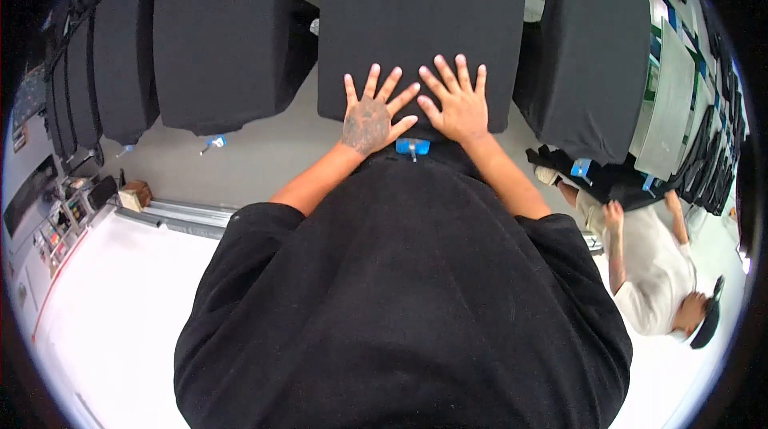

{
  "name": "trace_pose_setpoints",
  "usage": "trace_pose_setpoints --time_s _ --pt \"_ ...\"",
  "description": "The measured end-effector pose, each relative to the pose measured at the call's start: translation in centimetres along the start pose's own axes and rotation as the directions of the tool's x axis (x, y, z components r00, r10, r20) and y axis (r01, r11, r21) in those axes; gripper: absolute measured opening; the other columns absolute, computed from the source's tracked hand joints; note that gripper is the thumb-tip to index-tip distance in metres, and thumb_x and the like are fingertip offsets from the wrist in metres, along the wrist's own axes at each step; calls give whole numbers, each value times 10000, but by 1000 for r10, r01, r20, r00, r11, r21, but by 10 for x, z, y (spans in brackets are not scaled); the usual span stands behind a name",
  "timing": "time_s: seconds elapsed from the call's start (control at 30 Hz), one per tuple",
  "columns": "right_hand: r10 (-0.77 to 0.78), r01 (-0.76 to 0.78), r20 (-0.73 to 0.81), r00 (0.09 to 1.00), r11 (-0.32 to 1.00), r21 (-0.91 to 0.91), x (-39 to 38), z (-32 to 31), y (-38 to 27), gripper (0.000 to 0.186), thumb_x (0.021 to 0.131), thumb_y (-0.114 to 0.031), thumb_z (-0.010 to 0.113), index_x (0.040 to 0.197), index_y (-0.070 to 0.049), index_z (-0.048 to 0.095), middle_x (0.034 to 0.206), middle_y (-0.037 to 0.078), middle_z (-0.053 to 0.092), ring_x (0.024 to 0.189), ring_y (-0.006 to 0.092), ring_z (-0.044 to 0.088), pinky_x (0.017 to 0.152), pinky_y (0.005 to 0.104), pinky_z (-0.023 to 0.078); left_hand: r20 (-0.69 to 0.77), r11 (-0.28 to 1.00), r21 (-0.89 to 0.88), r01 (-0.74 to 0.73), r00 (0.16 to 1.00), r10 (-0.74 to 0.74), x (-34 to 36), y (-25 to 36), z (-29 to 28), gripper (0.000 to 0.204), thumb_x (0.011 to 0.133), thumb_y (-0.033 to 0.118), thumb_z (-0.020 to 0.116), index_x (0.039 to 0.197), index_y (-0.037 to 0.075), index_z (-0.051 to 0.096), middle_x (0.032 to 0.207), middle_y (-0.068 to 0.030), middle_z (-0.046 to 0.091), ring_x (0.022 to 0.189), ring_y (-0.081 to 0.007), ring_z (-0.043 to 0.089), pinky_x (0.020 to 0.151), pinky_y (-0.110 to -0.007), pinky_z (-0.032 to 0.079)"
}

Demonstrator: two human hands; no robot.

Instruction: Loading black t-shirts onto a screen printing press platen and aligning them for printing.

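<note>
Straight ahead of me a black garment (pixel 420 5) is stretched smooth over a flat board. My left hand (pixel 370 121) lies flat near its lower edge, fingers spread, with a dark tattoo on its back. Beside it my right hand (pixel 462 109) also rests on the cloth, fingers fanned out. The two thumbs point toward each other with a small gap between. Just below the hands, at the board's near end, shows a blue clamp (pixel 413 147) with a metal lever. Neither hand holds anything.
More boards covered in black cloth (pixel 224 37) stand to the left, others (pixel 596 53) to the right. One pale board (pixel 670 105) at right is bare. A co-worker (pixel 648 261) in a light shirt and dark cap handles black cloth there. A small wooden box (pixel 136 193) sits at left.
</note>
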State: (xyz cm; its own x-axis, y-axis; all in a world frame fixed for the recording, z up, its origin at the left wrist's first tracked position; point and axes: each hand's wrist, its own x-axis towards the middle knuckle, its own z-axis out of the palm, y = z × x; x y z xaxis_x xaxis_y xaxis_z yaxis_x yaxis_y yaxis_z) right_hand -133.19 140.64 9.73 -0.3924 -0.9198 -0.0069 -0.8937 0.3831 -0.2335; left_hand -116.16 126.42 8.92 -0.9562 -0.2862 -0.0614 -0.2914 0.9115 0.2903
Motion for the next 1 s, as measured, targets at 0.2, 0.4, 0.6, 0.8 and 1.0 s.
trace_pose_setpoints --time_s 0.2,0.4,0.6,0.8,1.0 --pt "-120 124 71 990 991 -52 -100 20 -18 505 941 -264 583 1445 -246 553 1565 -33 441 1497 217 318 1229 553 138 -34 989 -64 -134 991 132 -65 12 20 513 949 458 614 1450 379 540 1627 27 333 1538 -284 188 1205 -628 105" --pt "-229 228 -54 972 973 -23 -101 10 -17 487 799 -157 665 1284 -169 624 1428 37 541 1370 251 453 1128 515 319 -173 954 -39 -298 942 287 -54 14 9 435 850 397 733 1240 215 674 1325 -56 580 1315 -264 473 1123 -501 349" --pt "-89 -56 350 933 922 383 -24 -19 2 156 750 -115 717 795 -59 579 851 98 623 851 264 611 712 393 482 176 984 -125 -127 973 148 -5 28 -12 444 848 256 761 1257 139 631 1131 -100 614 1162 -287 593 963 -402 489" --pt "63 -154 184 981 830 537 -17 -2 6 164 846 -153 643 932 -19 683 883 163 698 863 347 681 777 442 536 283 686 -664 296 950 -136 28 -2 -3 239 816 116 646 1018 58 760 1081 -180 731 960 -328 712 849 -419 557" --pt "-20 10 101 995 996 91 -66 2 -29 199 783 -213 652 802 -47 759 1088 120 640 1087 302 586 906 406 487 218 954 -297 -39 970 108 -3 18 2 259 779 201 655 966 51 756 1017 -184 669 1001 -347 660 893 -425 531"
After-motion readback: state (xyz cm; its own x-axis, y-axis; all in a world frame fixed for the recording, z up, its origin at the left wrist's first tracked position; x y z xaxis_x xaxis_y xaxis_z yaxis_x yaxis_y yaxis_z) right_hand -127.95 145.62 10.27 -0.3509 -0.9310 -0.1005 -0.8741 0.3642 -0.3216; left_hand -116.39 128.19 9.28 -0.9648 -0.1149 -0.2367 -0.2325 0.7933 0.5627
